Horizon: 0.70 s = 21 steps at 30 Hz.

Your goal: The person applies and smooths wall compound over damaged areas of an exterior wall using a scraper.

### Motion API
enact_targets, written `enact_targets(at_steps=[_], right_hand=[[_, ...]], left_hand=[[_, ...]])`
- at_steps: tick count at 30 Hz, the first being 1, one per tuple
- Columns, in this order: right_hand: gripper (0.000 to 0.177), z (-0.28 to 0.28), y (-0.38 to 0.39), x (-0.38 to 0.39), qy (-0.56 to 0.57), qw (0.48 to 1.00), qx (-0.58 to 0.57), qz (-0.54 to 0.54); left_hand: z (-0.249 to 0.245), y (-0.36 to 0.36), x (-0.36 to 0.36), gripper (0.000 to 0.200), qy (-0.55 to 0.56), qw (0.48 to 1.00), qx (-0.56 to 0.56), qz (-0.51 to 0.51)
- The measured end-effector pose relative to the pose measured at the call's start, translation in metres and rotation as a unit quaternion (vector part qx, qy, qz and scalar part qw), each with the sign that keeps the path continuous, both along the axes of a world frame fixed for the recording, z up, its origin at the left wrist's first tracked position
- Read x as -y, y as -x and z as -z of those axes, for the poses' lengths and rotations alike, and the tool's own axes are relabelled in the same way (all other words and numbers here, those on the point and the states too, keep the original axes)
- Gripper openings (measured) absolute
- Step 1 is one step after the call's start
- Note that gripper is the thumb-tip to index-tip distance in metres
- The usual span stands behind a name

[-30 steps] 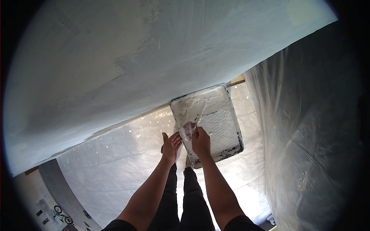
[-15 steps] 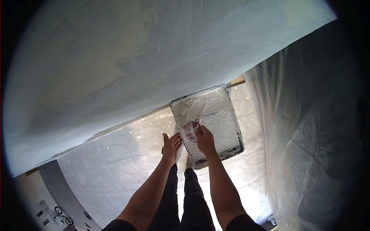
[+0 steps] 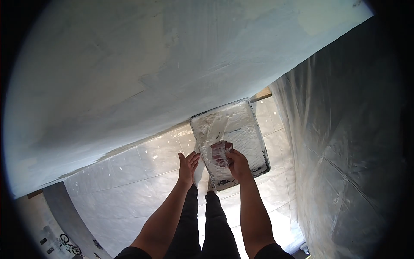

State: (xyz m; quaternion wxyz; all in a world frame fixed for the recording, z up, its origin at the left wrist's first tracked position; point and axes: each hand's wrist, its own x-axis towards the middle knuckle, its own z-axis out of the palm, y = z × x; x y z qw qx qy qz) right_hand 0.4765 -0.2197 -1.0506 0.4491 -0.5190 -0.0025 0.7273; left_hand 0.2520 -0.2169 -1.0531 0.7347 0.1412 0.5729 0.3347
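My right hand (image 3: pixel 239 165) grips a flat reddish-brown piece (image 3: pixel 221 154) smeared with white; its exact kind does not show clearly. The hand holds it by the right edge, over the lower half of a paint tray (image 3: pixel 261 149). White material coats the tray's bed and its dark rim, with ridges showing on the ribbed part. To the left of the tray, my left hand (image 3: pixel 187 169) is open, thumb raised and fingers stretched out towards the tray's left edge, with nothing in it.
A pale, patchily coated wall (image 3: pixel 129 69) runs along the upper left, close behind the tray. Clear plastic sheeting (image 3: pixel 327 172) hangs on the right. Spotted light sheeting (image 3: pixel 125 185) covers the floor. My legs (image 3: pixel 215 224) stand below the tray; a bicycle (image 3: pixel 69 245) is at lower left.
My right hand has drawn the reddish piece lower and to the right over the tray, and more of its face shows. The left hand has shifted slightly left, still open.
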Motion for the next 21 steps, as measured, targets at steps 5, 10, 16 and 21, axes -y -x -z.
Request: enact_targets(at_steps=[5,10,16,21], right_hand=[[0.042,-0.056,-0.005,0.003,-0.081,0.992,-0.085,0.038],[0.044,-0.157,-0.003,0.002,-0.154,0.980,-0.109,0.055],[0.046,-0.269,0.013,-0.002,-0.221,0.972,-0.077,0.020],[0.046,-0.382,0.067,-0.023,-0.319,0.937,-0.142,-0.002]], left_hand=[[-0.045,0.001,0.003,0.105,-0.105,0.994,-0.005,0.003],[-0.133,0.006,0.003,0.104,-0.217,0.976,0.004,0.004],[-0.267,0.031,-0.003,0.113,-0.385,0.923,-0.011,-0.023],[-0.393,0.068,-0.011,0.118,-0.508,0.858,-0.018,-0.073]])
